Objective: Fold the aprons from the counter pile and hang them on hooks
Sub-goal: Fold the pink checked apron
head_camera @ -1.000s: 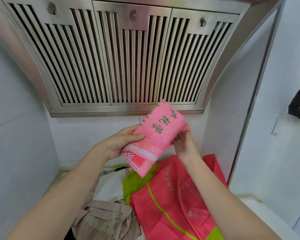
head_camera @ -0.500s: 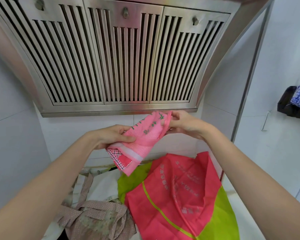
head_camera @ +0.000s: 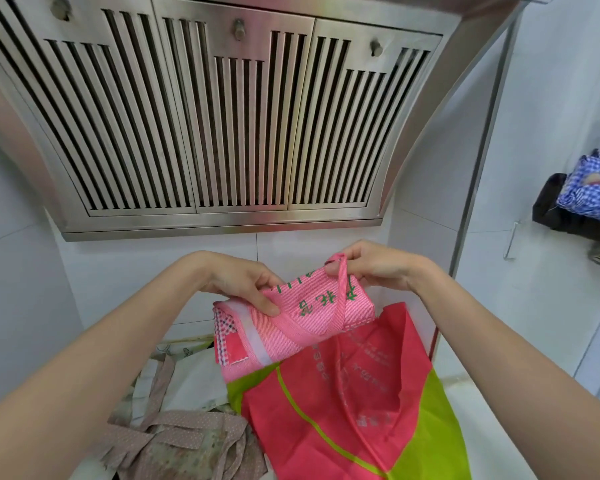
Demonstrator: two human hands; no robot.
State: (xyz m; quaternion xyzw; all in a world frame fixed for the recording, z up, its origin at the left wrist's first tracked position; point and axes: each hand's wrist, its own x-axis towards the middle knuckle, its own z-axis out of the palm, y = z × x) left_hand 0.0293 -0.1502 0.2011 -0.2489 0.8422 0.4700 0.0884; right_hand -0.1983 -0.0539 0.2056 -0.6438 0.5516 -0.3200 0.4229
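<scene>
**Folded pink apron held over the pile**

We are holding the folded pink apron (head_camera: 302,320) in the air, below the hood (head_camera: 208,109) and above the pile on the tabletop (head_camera: 465,382). Our left hand (head_camera: 243,282) is pinching its left edge, thumb on top. Our right hand (head_camera: 374,268) is pinching its strap (head_camera: 340,292) at the top edge. Beneath it are lying a red-and-green apron (head_camera: 354,403), a beige dotted apron (head_camera: 174,441) and a pale one (head_camera: 194,372). At far right, a blue checked cloth (head_camera: 589,192) is hanging on the wall.
</scene>
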